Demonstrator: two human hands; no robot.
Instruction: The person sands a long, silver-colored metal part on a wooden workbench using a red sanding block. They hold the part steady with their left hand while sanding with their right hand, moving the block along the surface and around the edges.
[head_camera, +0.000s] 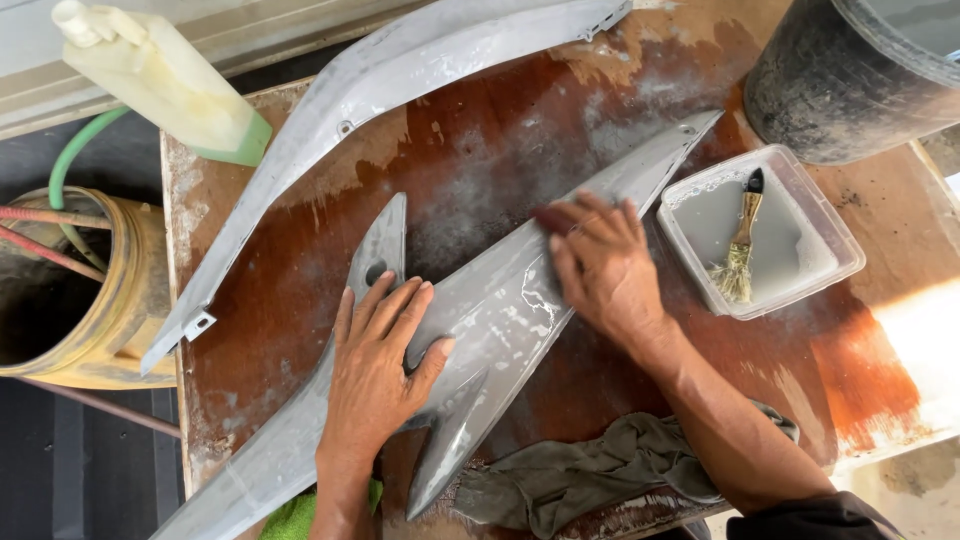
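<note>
A long grey pointed panel (500, 300), wet and dusty, lies across the brown wooden table (300, 300). My left hand (378, 365) rests flat on its lower middle, fingers spread, pressing it down. My right hand (600, 265) lies on the panel's upper part, fingers bent over a small dark reddish piece (550, 218) that it presses against the surface. A second grey curved panel (350, 110) lies further back on the table, apart from both hands.
A clear plastic tub (810, 200) with milky water and a paintbrush (742, 240) stands right of my right hand. A dark bucket (850, 80) is at the far right. A grey rag (580, 475) lies near the front edge. A yellow bucket (100, 300) and a pale bottle (170, 80) are on the left.
</note>
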